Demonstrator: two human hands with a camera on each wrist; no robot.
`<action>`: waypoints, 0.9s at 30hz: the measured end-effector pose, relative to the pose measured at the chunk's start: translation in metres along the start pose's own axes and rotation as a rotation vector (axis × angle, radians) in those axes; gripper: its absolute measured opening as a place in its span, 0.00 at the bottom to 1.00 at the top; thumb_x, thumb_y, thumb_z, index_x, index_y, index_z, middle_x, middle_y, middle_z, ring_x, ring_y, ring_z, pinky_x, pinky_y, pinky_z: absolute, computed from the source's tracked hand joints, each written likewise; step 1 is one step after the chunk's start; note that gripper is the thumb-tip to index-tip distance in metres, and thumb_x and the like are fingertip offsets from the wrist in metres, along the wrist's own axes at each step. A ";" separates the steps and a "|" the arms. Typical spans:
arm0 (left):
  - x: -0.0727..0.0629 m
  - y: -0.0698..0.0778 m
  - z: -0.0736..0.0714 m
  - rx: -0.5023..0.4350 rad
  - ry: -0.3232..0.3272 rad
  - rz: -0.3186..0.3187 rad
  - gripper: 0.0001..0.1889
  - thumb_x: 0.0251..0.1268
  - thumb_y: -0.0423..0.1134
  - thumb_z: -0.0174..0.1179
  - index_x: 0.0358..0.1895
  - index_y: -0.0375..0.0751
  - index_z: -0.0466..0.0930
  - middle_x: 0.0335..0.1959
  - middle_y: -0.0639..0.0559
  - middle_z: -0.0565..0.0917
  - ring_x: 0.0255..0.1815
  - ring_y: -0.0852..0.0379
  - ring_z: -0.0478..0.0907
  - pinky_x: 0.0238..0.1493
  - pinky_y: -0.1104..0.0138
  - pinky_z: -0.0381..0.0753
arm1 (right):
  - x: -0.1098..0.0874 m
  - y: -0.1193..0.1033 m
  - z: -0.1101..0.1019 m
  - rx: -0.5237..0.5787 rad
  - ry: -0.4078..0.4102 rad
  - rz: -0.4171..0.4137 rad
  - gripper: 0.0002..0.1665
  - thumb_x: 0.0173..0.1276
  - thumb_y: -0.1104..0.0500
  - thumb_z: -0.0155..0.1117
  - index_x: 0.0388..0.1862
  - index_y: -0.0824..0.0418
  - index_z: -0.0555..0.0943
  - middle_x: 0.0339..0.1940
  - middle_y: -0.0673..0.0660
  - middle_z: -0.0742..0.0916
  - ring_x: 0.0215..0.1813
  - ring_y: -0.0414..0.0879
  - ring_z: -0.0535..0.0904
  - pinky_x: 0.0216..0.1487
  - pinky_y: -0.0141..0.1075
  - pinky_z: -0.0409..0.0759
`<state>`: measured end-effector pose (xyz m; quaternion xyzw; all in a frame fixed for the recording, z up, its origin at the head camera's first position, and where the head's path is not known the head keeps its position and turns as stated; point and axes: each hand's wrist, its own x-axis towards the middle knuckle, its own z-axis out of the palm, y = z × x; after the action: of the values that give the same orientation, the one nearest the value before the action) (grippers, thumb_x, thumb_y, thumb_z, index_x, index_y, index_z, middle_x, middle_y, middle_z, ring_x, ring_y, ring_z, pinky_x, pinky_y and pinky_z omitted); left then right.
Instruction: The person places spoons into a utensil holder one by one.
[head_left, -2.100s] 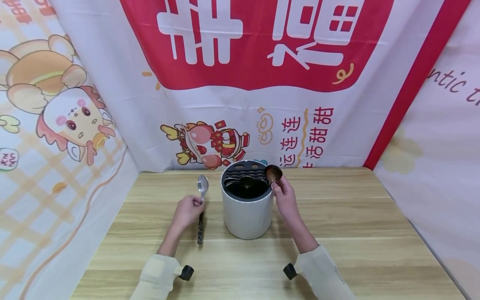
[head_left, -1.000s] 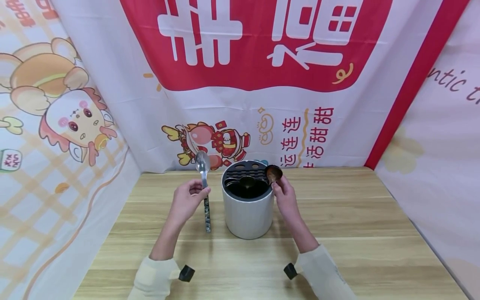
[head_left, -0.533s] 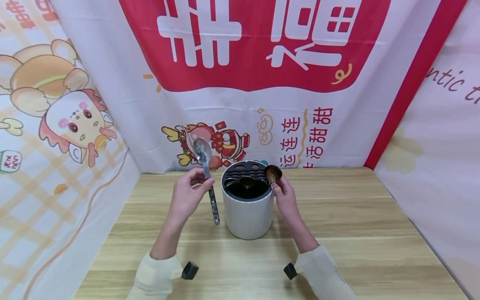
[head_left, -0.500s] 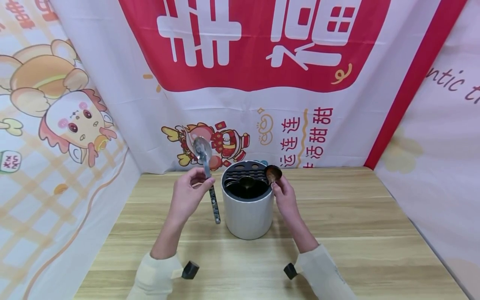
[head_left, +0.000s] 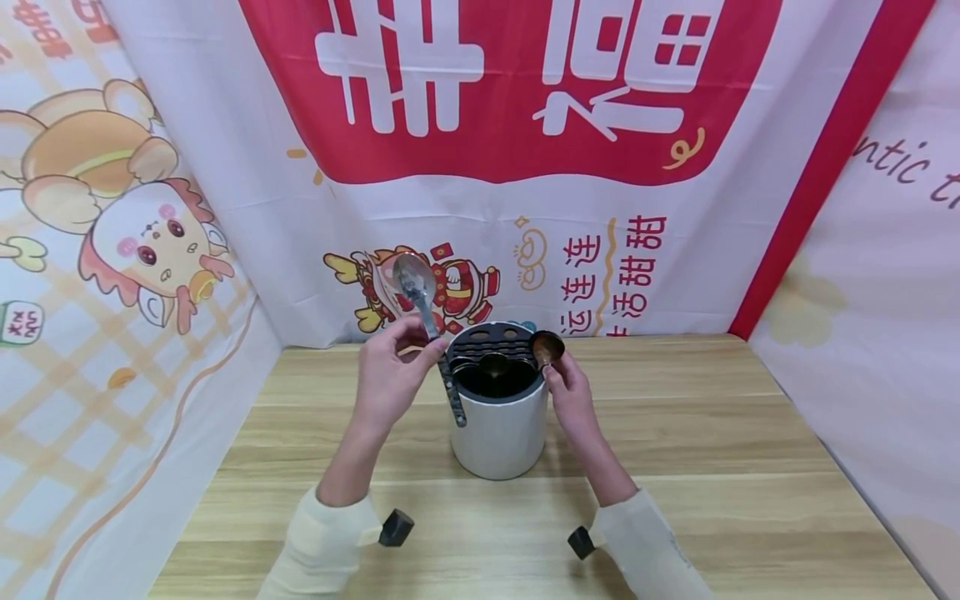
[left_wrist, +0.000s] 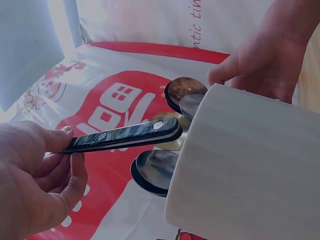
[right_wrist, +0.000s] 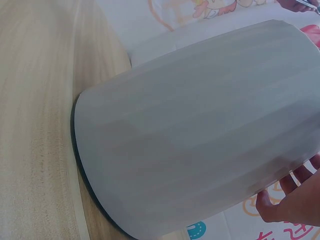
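My left hand (head_left: 393, 367) pinches a metal spoon (head_left: 415, 279) between thumb and fingers, bowl up and tilted left. The spoon's dark marbled handle (left_wrist: 125, 135) slants down past the left side of the white utensil holder (head_left: 498, 437); its end shows in front of the wall in the head view. My right hand (head_left: 573, 396) holds the holder's right side near the rim, its fingers (right_wrist: 285, 200) bent against the wall. Beside that hand a brownish spoon bowl (head_left: 547, 347) sticks out of the holder. Other spoon bowls, such as a gold one (head_left: 493, 364), show at the black slotted top (head_left: 491, 335).
The holder stands upright on a wood-grain table (head_left: 712, 467). Behind it hangs a red and white printed cloth (head_left: 525, 150). Printed cloth also covers both sides. Black devices (head_left: 396, 527) are worn at both wrists.
My left hand has lifted the spoon off the table and carried it up and right to the holder, tilting its bowl leftward. My right hand has stayed at the holder.
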<state>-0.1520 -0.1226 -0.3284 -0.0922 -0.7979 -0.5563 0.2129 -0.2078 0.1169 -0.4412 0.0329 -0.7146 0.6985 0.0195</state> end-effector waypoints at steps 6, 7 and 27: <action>0.002 0.005 0.007 0.027 0.030 0.064 0.15 0.61 0.39 0.70 0.45 0.32 0.83 0.40 0.40 0.86 0.40 0.51 0.84 0.42 0.72 0.88 | 0.000 0.000 0.000 -0.003 -0.009 -0.005 0.29 0.78 0.60 0.46 0.76 0.54 0.65 0.75 0.60 0.72 0.76 0.56 0.66 0.76 0.56 0.66; 0.003 0.005 0.008 0.037 0.035 0.072 0.15 0.61 0.39 0.70 0.45 0.32 0.83 0.40 0.40 0.86 0.40 0.50 0.84 0.41 0.73 0.87 | 0.000 0.000 0.000 -0.008 -0.008 -0.008 0.29 0.78 0.60 0.46 0.76 0.54 0.65 0.75 0.60 0.72 0.75 0.56 0.66 0.76 0.56 0.66; 0.015 0.004 0.033 0.118 0.089 0.229 0.12 0.59 0.36 0.71 0.41 0.33 0.83 0.38 0.40 0.87 0.37 0.49 0.87 0.40 0.61 0.90 | 0.000 0.003 0.002 -0.007 0.028 -0.043 0.26 0.76 0.63 0.48 0.72 0.60 0.69 0.68 0.64 0.77 0.65 0.52 0.72 0.66 0.49 0.73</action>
<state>-0.1718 -0.0921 -0.3280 -0.1449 -0.8032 -0.4841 0.3154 -0.2080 0.1147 -0.4439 0.0385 -0.7158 0.6958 0.0447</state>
